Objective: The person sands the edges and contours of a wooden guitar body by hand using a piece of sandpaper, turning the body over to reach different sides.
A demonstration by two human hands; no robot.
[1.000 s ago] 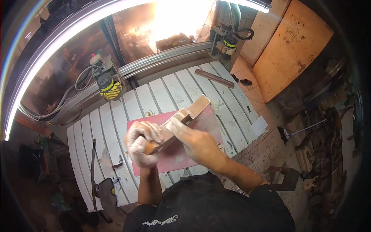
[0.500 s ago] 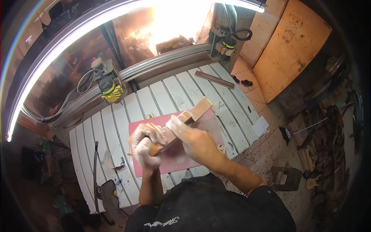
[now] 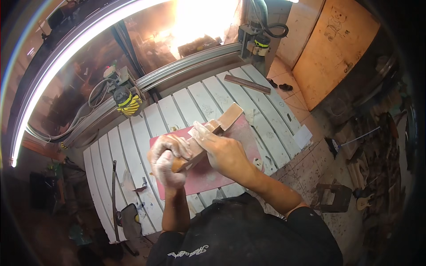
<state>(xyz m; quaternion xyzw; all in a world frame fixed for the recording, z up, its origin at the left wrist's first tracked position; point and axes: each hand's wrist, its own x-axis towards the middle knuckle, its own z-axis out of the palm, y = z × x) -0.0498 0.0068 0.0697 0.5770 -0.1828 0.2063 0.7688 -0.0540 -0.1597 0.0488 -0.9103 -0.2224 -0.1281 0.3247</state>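
A long wooden piece (image 3: pixel 230 116), shaped like a guitar neck with a flat, wider end, slants up to the right over a pink mat (image 3: pixel 213 178). My left hand (image 3: pixel 171 158), dusted white, is closed around its lower end, the thumb folded over the fingers. Across the middle of the wood lies my right hand (image 3: pixel 217 144), fingers together and pressed on its upper side. A small pale edge beside these fingertips looks like a folded sheet of sandpaper (image 3: pixel 191 132). The palm hides most of that sheet and part of the wood.
The mat lies on a white slatted table (image 3: pixel 104 177). A dark wooden strip (image 3: pixel 247 84) rests at its far right. Behind run a metal rail (image 3: pixel 191 63) and two machine heads (image 3: pixel 126 101) (image 3: pixel 261 44). A curved dark bar (image 3: pixel 114 199) is at the left edge.
The view has shifted slightly, so the table sits a little differently. My right hand, blurred before, shows sharper on the wood. My left hand keeps its grip.
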